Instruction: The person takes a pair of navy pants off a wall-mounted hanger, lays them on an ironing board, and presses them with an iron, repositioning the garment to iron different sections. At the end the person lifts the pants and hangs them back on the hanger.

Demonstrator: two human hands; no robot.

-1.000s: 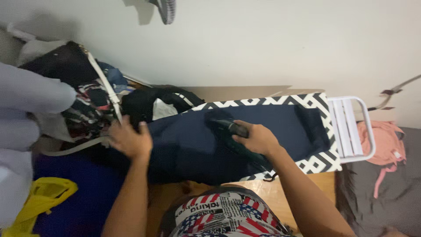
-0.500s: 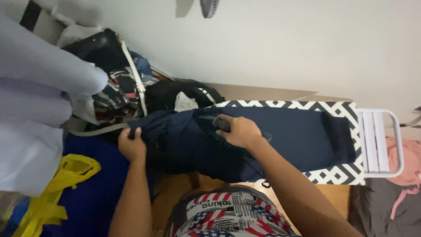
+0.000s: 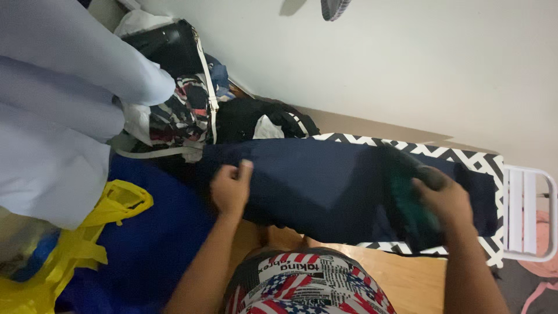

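Pinching navy cloth (image 3: pixel 325 180), left hand (image 3: pixel 231 189), right hand (image 3: pixel 444 200) grip closed round blurred iron (image 3: pixel 410 203).

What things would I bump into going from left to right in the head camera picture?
Yellow plastic bag → left hand pinching the dark navy garment → right hand gripping a dark green iron → white metal rack at the ironing board's end.

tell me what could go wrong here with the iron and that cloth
The left hand pinches the navy cloth on the same board the iron runs along, so fingers could get burned. The right hand has the iron near the board's front edge; it might slip off. Cloth overhanging the clutter could drag.
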